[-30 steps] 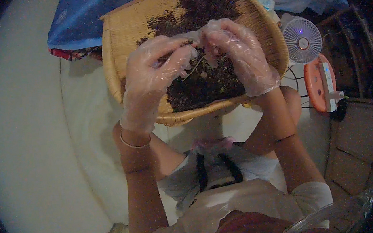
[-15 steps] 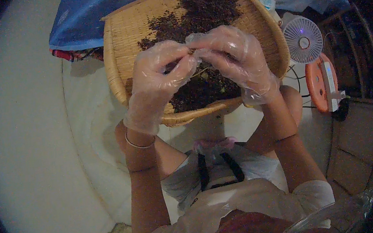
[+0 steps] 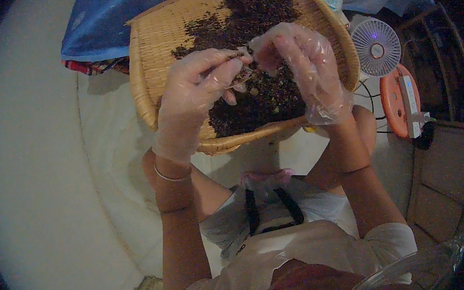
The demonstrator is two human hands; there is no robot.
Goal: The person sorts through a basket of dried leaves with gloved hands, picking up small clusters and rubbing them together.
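Both my hands wear clear plastic gloves above a woven bamboo tray [image 3: 163, 84]. Dark, dried, crumbly plant bits [image 3: 262, 106] lie heaped in it, one pile near me and another at the far side. My left hand [image 3: 204, 81] pinches a thin brown stem-like piece [image 3: 231, 57] between thumb and forefinger, above the near pile. Just to its right, my right hand [image 3: 299, 64] has its fingers bent and drawn together. Its fingertips point toward the left hand's, and whatever lies between them is too small to make out.
A small white fan [image 3: 377, 49] stands right of the tray. Near it, an orange stool [image 3: 391, 100] bears a white power strip [image 3: 410, 107], with cables beside it. Blue cloth [image 3: 106, 29] hangs at the far left. My bent legs flank the tray's near edge.
My right hand has moved slightly right and up, its fingertips parting from the left hand's. The left hand stays nearly in place, keeping its pinch.
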